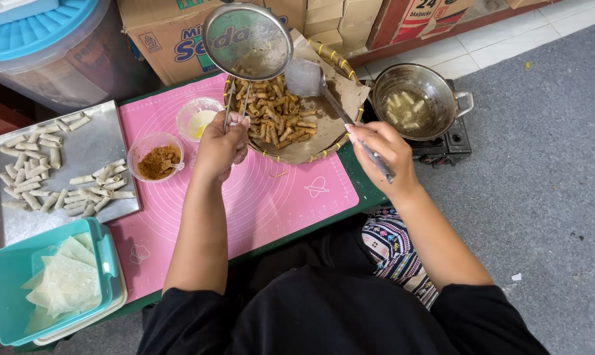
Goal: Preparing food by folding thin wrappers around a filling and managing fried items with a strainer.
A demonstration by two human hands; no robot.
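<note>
Round wire-mesh skimmer (247,41) with a metal handle is lifted in our left hand (220,148), fingers clamped on the handle, its mesh bowl tilted over the paper-lined woven bamboo basket (340,89). We see the golden-brown fried rolls (279,113) heaped in that basket. Our right hand (383,150) is closed around the flat steel spatula (305,79), whose blade rests beside the skimmer. The small metal wok (421,100) sits on a stove to the right.

Metal tray (100,148) of raw rolls (34,177), teal wrapper box (11,269).
</note>
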